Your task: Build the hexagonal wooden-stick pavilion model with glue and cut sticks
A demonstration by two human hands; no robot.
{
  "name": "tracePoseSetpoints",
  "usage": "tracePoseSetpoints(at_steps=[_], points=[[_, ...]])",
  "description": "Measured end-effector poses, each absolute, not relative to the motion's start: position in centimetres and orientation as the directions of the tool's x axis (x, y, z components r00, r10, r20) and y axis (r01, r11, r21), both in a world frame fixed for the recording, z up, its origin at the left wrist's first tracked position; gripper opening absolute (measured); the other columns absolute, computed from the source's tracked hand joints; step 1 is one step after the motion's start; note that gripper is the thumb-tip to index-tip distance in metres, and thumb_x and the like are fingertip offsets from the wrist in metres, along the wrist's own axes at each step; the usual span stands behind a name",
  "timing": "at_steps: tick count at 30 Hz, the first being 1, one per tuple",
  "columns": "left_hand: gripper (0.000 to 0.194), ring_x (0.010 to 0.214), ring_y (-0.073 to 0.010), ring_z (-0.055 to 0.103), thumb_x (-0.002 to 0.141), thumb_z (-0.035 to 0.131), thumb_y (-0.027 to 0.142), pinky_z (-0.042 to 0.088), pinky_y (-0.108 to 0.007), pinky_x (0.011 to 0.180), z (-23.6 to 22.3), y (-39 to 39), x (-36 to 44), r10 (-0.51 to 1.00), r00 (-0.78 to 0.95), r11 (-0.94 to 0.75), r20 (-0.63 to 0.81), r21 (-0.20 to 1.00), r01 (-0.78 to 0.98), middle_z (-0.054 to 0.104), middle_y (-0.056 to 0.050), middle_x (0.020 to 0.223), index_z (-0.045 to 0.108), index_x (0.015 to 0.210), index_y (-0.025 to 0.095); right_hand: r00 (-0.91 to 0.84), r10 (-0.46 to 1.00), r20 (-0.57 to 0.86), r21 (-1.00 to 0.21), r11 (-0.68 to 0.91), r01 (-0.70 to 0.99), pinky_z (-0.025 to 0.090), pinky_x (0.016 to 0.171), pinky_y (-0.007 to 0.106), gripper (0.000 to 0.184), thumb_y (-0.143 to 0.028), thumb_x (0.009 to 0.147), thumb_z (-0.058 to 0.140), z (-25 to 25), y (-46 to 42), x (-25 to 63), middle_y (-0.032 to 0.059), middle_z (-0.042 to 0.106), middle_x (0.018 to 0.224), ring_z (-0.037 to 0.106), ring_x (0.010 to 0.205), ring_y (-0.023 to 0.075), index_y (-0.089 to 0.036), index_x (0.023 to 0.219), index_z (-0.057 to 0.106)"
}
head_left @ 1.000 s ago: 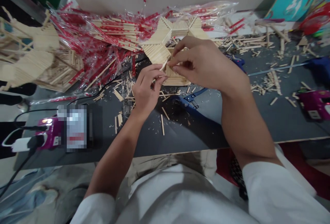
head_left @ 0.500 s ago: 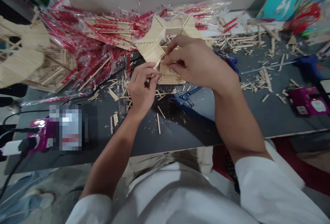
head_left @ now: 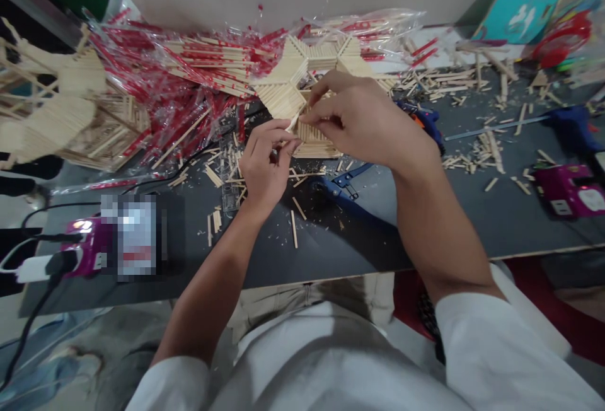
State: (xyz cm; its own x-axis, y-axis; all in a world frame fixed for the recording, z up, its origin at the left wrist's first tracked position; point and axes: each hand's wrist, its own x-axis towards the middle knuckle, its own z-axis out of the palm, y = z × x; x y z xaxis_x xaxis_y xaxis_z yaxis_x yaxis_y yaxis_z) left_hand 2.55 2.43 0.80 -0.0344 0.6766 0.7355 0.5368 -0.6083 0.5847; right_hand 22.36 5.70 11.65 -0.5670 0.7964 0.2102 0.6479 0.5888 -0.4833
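A model built from pale wooden sticks [head_left: 283,101] stands at the back middle of the dark table, with flat stick panels around a hollow centre. At its near left edge my left hand [head_left: 268,157] is closed, thumb and fingers pinching a short wooden stick [head_left: 293,122]. My right hand [head_left: 355,115] reaches over the model from the right, its thumb and forefinger pinched close to the same stick's upper end. Whatever lies between the right fingertips is too small to make out. Below the hands lies a blue-handled cutter [head_left: 347,193], partly under my right forearm.
Clear bags of red-ended sticks [head_left: 203,61] lie along the back. Another stick model [head_left: 70,108] stands at left. A glue gun [head_left: 571,127] and purple power adapters [head_left: 570,190] are at right; a lit phone [head_left: 137,234] lies front left. Loose stick pieces [head_left: 293,229] are scattered about.
The view has shifted slightly. Both hands stay at the model's left panel, pinched around the stick, with only very small finger movement.
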Motion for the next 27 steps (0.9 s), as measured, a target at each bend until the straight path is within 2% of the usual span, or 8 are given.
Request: tracePoseSetpoints(at_steps=[7,11,16,19,22,27], points=[[0.022,0.104,-0.0167,0.074,0.104,0.063,0.045,0.06,-0.025,0.073,-0.3,2.8,2.7,0.629,-0.027,-0.618,0.777,0.521,0.589,0.073,-0.008,0.123,0.061,0.109,0.023,-0.609,0.754,0.246,-0.397,0.651,0.647,0.048,0.098,0.043,0.03,-0.024,0.098,0.049,11.5,5.5,22.2,0.0089,0.067,0.125,0.065,0.109,0.0282,-0.029,0.099,0.079],[0.022,0.109,-0.0182,0.074,0.105,0.062,0.044,0.062,-0.028,0.076,-0.7,3.0,2.7,0.63,-0.042,-0.619,0.775,0.534,0.575,0.072,-0.008,0.126,0.058,0.112,0.023,-0.6,0.756,0.261,-0.351,0.654,0.67,0.048,0.096,0.043,0.032,-0.019,0.099,0.046,11.3,5.3,21.9,0.0102,0.067,0.124,0.065,0.11,0.0288,-0.025,0.098,0.077],[0.019,0.108,-0.0176,0.074,0.107,0.059,0.043,0.061,-0.029,0.078,-0.8,3.1,2.4,0.646,-0.046,-0.617,0.762,0.557,0.556,0.072,-0.007,0.126,0.06,0.109,0.024,-0.612,0.74,0.281,-0.362,0.672,0.646,0.048,0.098,0.044,0.031,-0.016,0.097,0.047,11.2,5.5,22.0,0.0119,0.067,0.125,0.065,0.112,0.0298,-0.023,0.106,0.076],[0.021,0.103,-0.0165,0.074,0.107,0.058,0.044,0.06,-0.028,0.075,-0.7,2.9,2.5,0.662,-0.056,-0.596,0.747,0.571,0.565,0.073,-0.006,0.126,0.061,0.107,0.023,-0.593,0.762,0.262,-0.35,0.647,0.677,0.048,0.099,0.043,0.031,-0.014,0.096,0.048,11.5,5.8,22.2,0.0115,0.07,0.119,0.064,0.112,0.0283,-0.023,0.111,0.074],[0.019,0.097,-0.0148,0.073,0.105,0.063,0.042,0.057,-0.026,0.071,-0.4,2.6,2.7,0.662,-0.066,-0.597,0.747,0.578,0.556,0.074,-0.005,0.123,0.062,0.105,0.023,-0.557,0.793,0.247,-0.351,0.609,0.712,0.048,0.096,0.043,0.03,-0.014,0.093,0.05,11.8,5.9,22.4,0.0108,0.071,0.112,0.065,0.107,0.0283,-0.024,0.109,0.073],[0.017,0.092,-0.0134,0.073,0.103,0.066,0.04,0.058,-0.026,0.071,0.0,2.2,3.0,0.677,-0.073,-0.577,0.732,0.59,0.565,0.075,-0.004,0.121,0.062,0.103,0.024,-0.574,0.784,0.236,-0.383,0.618,0.686,0.047,0.1,0.044,0.03,-0.017,0.093,0.05,11.7,5.8,22.5,0.0099,0.072,0.118,0.063,0.115,0.0305,-0.029,0.106,0.074]])
